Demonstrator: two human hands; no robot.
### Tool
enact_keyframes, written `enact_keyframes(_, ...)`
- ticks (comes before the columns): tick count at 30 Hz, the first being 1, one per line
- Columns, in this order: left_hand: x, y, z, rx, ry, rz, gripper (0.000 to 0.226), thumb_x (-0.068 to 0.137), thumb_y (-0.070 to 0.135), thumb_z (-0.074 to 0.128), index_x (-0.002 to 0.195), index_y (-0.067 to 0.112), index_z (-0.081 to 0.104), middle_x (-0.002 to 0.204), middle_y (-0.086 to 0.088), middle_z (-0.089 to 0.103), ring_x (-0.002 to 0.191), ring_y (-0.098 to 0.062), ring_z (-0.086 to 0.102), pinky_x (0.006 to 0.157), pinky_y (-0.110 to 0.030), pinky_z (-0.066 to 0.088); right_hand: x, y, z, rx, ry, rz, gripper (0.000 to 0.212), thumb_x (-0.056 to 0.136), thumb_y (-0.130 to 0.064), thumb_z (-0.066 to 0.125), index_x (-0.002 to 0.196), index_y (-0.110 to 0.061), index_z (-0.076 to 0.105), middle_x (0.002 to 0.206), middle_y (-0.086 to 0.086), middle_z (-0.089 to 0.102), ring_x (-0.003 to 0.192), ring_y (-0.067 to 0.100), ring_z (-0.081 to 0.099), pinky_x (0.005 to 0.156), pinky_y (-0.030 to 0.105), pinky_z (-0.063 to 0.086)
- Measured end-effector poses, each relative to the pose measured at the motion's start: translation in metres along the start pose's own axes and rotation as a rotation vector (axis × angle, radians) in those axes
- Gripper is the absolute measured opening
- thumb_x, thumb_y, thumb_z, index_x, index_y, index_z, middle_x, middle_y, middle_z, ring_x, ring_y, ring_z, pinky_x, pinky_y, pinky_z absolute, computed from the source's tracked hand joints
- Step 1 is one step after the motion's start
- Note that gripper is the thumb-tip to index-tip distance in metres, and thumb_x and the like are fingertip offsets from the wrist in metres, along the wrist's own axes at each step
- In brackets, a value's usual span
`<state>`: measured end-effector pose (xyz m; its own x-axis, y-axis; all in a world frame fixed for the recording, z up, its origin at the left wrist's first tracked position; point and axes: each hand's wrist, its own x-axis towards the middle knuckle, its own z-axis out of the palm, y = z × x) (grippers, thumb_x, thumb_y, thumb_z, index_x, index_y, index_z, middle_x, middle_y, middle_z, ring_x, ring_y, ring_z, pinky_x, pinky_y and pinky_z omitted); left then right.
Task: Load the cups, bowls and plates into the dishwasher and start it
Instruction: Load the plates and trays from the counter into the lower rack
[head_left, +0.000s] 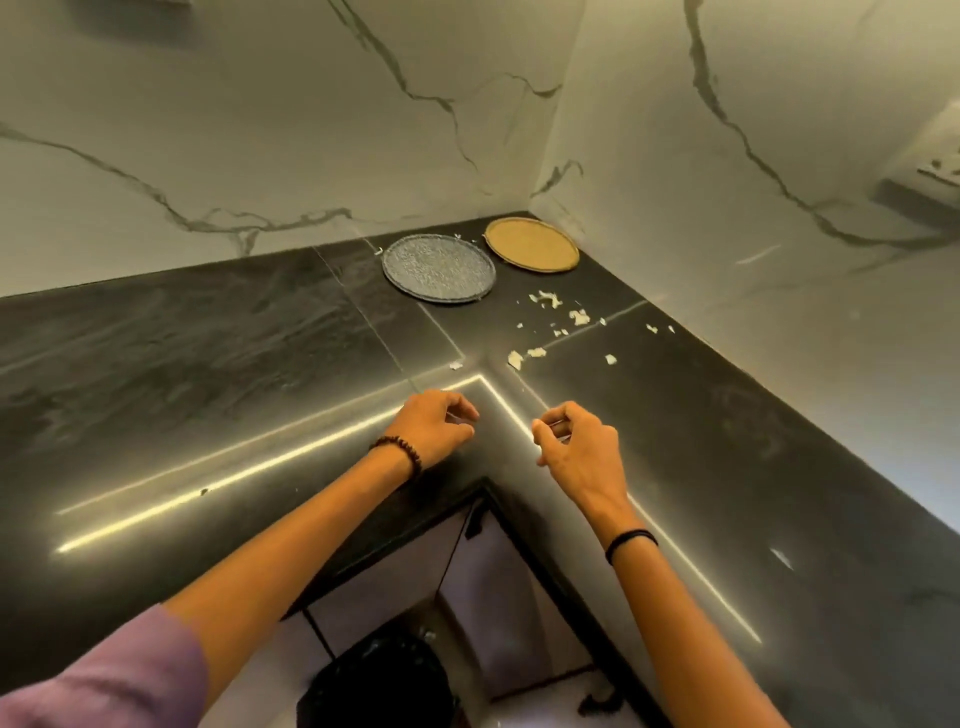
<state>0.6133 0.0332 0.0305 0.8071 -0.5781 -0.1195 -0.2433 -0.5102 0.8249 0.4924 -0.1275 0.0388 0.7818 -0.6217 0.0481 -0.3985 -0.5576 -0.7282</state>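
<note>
Two plates lie flat in the far corner of a black L-shaped counter: a speckled blue-grey plate and, to its right, a tan plate against the wall. My left hand and my right hand hover side by side over the counter's inner corner, well short of the plates. Both have loosely curled fingers and hold nothing. No dishwasher, cups or bowls are in view.
White scraps are scattered on the counter between my hands and the plates. Marble walls close the corner on two sides. A dark bin stands on the floor below the counter's inner edge.
</note>
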Motion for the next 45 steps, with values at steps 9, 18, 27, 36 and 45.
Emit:
enact_keyframes(9, 0.121, -0.006, -0.035, 0.532, -0.068, -0.327, 0.108, 0.066, 0.059, 0.077, 0.151, 0.021, 0.022, 0.161, -0.002, 0.01, 0.148, -0.028, 0.001, 0.107, -0.072, 0.014, 0.151, -0.03, 0.054, 0.068, -0.286, -0.133, 0.015, 0.083, -0.036, 0.065, 0.092, -0.023, 0.065, 0.078, -0.005, 0.071, 0.07, 0.014, 0.071, 0.075, 0.044, 0.059)
enact_keyframes(18, 0.174, -0.014, -0.041, 0.533, -0.224, -0.535, 0.151, 0.035, 0.072, 0.083, 0.15, 0.037, -0.008, 0.158, 0.003, -0.025, 0.143, -0.037, -0.024, 0.095, -0.084, 0.008, 0.261, -0.054, 0.116, 0.244, -0.311, 0.073, 0.023, 0.09, -0.023, 0.066, 0.098, -0.002, 0.062, 0.086, 0.013, 0.071, 0.064, 0.023, 0.073, 0.06, 0.04, 0.062)
enact_keyframes(27, 0.181, -0.015, -0.042, 0.545, -0.251, -0.536, 0.149, 0.041, 0.067, 0.085, 0.151, 0.034, -0.01, 0.158, 0.001, -0.024, 0.142, -0.038, -0.024, 0.092, -0.085, 0.012, 0.309, -0.065, 0.145, 0.426, -0.194, 0.439, 0.019, 0.084, -0.004, 0.067, 0.094, 0.012, 0.063, 0.068, 0.019, 0.068, 0.049, 0.027, 0.07, 0.059, 0.042, 0.062)
enact_keyframes(36, 0.184, -0.017, -0.042, 0.55, -0.239, -0.528, 0.153, 0.036, 0.067, 0.086, 0.151, 0.033, -0.009, 0.159, -0.001, -0.021, 0.142, -0.04, -0.024, 0.094, -0.084, 0.014, 0.301, -0.066, 0.13, 1.086, -0.214, 0.567, 0.016, 0.081, 0.011, 0.052, 0.079, -0.002, 0.043, 0.087, 0.017, 0.057, 0.086, 0.033, 0.066, 0.079, 0.045, 0.06)
enact_keyframes(45, 0.182, -0.017, -0.04, 0.52, -0.207, -0.543, 0.154, 0.031, 0.069, 0.085, 0.15, 0.039, -0.006, 0.159, 0.003, -0.021, 0.142, -0.037, -0.025, 0.095, -0.085, 0.008, 0.276, -0.04, 0.097, 1.203, -0.303, 0.536, 0.023, 0.085, 0.007, 0.047, 0.066, -0.007, 0.046, 0.075, 0.011, 0.053, 0.075, 0.024, 0.058, 0.064, 0.037, 0.061)
